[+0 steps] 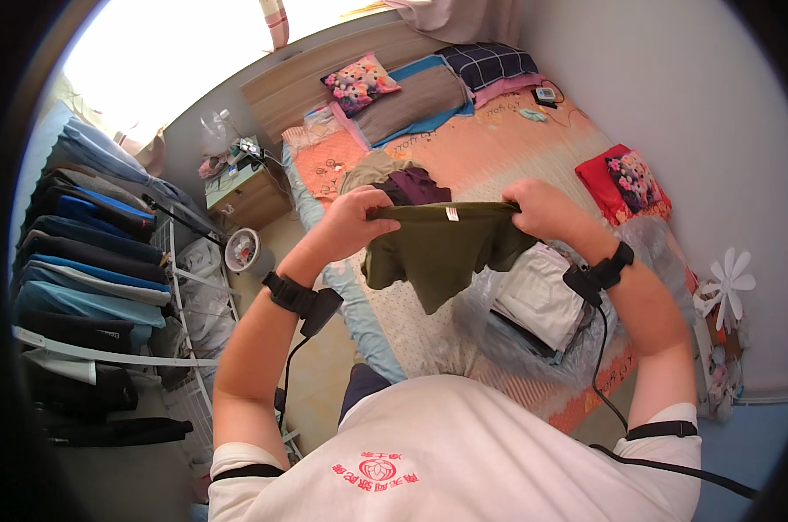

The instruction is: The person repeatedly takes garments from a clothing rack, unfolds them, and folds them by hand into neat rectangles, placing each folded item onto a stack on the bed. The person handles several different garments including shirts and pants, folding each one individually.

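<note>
A pair of olive-green underpants [442, 252] hangs stretched out in front of me, with a small white label at its waistband. My left hand [348, 228] pinches one end of the waistband. The other end is gripped by my right hand [542, 210], fingers closed on the cloth. Below and to the right, a clear plastic bag [489, 326] lies on the bed with folded white clothing [542, 296] in it and darker cloth under that. Beyond the underpants is a pile of beige and dark purple clothes [415, 187], partly hidden by them.
The bed [498, 130] has an orange patterned sheet, pillows at its head and a red folded cloth with a floral cushion [633, 180] at right. Hanging clothes [98, 261] fill a rack at left. A bedside cabinet [246, 196] and a small bin [246, 252] stand between.
</note>
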A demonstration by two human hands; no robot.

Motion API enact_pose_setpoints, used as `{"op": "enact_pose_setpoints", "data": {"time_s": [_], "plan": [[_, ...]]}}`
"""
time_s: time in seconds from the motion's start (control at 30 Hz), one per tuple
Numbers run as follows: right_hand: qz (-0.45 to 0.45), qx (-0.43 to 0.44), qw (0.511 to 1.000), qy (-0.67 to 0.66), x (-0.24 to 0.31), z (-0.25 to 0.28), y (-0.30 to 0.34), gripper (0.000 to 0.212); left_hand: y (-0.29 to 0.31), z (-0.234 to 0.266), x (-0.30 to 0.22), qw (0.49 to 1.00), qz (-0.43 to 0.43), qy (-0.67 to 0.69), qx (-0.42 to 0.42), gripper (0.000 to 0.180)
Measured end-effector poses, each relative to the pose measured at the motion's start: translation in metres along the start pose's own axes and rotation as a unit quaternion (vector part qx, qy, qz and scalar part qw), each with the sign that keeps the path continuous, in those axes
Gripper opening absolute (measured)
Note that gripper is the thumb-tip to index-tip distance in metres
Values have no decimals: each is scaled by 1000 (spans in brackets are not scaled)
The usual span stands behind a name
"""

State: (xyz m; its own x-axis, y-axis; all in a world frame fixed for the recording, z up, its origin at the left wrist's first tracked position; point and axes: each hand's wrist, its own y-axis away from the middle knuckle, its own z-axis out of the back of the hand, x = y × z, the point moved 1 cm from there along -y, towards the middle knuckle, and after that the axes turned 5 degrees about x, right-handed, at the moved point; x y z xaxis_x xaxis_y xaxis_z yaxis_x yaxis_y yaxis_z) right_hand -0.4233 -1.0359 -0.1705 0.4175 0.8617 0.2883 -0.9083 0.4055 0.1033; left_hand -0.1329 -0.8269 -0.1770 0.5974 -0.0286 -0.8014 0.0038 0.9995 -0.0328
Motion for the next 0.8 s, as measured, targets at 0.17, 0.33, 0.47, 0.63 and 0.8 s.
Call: {"op": "enact_pose_setpoints", "data": {"time_s": [0.17,0.33,0.47,0.63,0.8], "plan": [[9,-129,991,41,-8,-8,-10,19,4,29,-4,992,3,-129,-14,29],[63,-148,985,61,-1,3,-26,20,11,54,0,976,-15,-217,-15,30],[-78,-20,924,-374,-3,18,-37,22,18,67,0,960,135,-245,2,33],[-104,-31,881,-461,10,29,-42,24,23,73,1,976,204,-61,-37,31],[-136,-16,814,-565,30,34,-48,26,22,71,9,948,239,194,-85,22]]}}
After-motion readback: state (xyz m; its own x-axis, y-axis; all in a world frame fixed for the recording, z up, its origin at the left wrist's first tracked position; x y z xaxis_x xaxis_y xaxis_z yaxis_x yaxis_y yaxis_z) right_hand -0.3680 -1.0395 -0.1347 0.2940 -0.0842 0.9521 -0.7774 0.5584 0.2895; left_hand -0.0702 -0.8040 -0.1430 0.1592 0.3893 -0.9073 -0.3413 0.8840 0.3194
